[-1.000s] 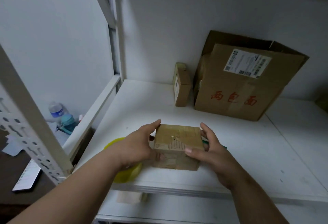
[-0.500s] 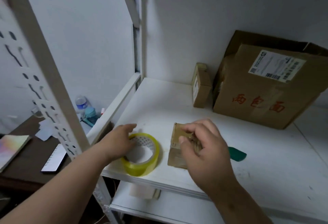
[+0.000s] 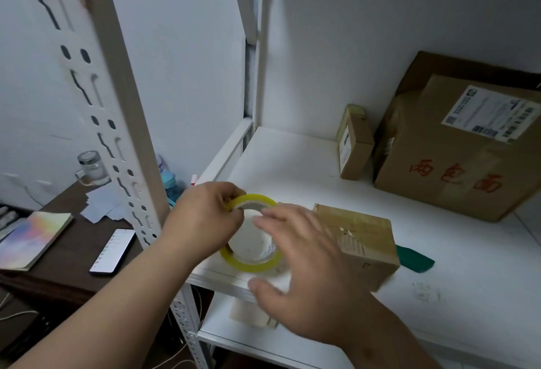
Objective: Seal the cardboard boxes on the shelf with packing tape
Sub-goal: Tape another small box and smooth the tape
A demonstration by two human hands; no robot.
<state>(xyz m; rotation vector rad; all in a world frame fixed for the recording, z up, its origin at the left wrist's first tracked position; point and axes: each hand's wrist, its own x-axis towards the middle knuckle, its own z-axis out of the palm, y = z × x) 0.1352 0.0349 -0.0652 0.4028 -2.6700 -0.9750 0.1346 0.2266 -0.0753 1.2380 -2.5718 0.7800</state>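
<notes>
A yellowish roll of clear packing tape [image 3: 251, 263] is tilted up at the front left corner of the white shelf [image 3: 292, 163]. My left hand [image 3: 205, 219] grips its upper rim. My right hand [image 3: 304, 266] hovers over the roll's right side with fingers spread, its fingertips near the rim; whether it touches is unclear. A small cardboard box [image 3: 363, 242] sits just right of the roll, partly hidden by my right hand. At the back stand a narrow small box [image 3: 352, 146] and a large box [image 3: 459, 158] with a shipping label and red characters.
A green flat object [image 3: 414, 260] pokes out from behind the small box. A perforated white upright [image 3: 117, 105] stands at the left. Beyond it a dark desk [image 3: 67, 251] holds a phone [image 3: 112, 247], a notebook, papers, a glass mug and a bottle. A lower shelf lies beneath.
My left hand has lifted the tape roll onto its edge. My right hand has left the small box and moved left over the roll. The view has shifted left.
</notes>
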